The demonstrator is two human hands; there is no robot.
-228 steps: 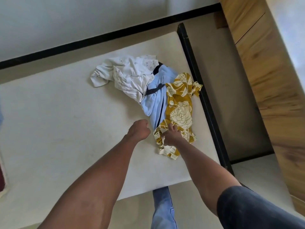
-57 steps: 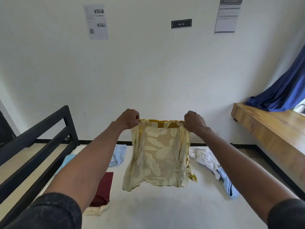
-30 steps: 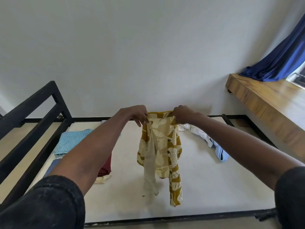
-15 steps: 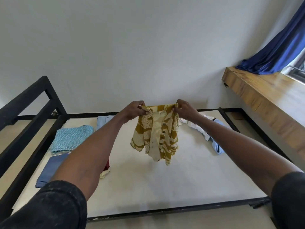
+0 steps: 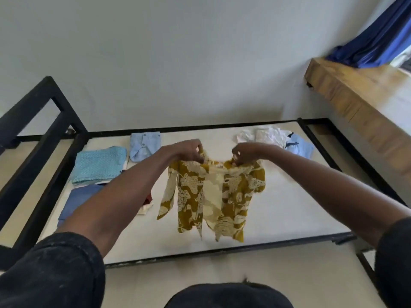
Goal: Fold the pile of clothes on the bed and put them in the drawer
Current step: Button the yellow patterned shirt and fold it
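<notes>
I see left hand [image 5: 191, 150] and right hand [image 5: 244, 153] pinching yellow shirt [image 5: 213, 196] up over bed [image 5: 278, 210]. Folded clothes [image 5: 97, 165] lie left. Unfolded pile [image 5: 275, 138] waits far right. No drawer seen.

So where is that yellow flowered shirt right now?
The yellow shirt hangs mid-frame above the mattress, held at its top by the left hand and right hand.

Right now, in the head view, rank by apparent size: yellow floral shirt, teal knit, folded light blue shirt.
1. yellow floral shirt, though it hangs nearer the camera, which inflates it
2. teal knit
3. folded light blue shirt, farthest back, so it may look undersized
</notes>
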